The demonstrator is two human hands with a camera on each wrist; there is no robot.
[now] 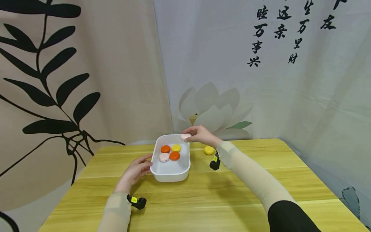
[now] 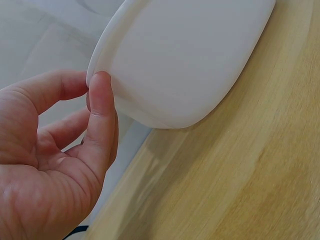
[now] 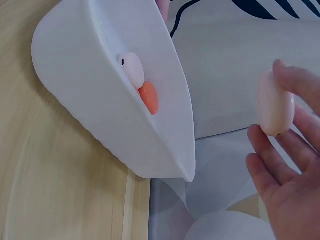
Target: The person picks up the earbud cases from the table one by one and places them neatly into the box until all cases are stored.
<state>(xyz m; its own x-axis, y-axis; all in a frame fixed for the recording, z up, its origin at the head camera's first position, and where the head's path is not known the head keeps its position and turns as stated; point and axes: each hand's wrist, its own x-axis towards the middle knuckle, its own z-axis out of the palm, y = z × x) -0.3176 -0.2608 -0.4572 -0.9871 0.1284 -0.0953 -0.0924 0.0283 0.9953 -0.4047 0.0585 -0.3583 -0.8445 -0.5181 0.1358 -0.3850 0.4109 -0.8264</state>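
A white plastic tub (image 1: pixel 171 178) stands on the wooden table. My left hand (image 1: pixel 137 171) pinches its left rim between thumb and fingers, as the left wrist view shows. My right hand (image 1: pixel 203 136) holds a smooth, rounded pale pink piece (image 3: pixel 276 104) between thumb and fingertips, above the tub's far right corner. Inside the tub lie two orange pieces (image 1: pixel 174 156), a yellow piece (image 1: pixel 176 148) and another pale pink piece (image 1: pixel 164 157) with a small dark mark, all grouped together. What exactly these pieces are, I cannot tell.
Another yellow piece (image 1: pixel 208 150) lies on the table (image 1: pixel 185 206) right of the tub, near my right wrist. Behind the table's far edge hangs a printed cloth (image 1: pixel 211 64) with a lotus and black writing. Both wrists wear small black cameras.
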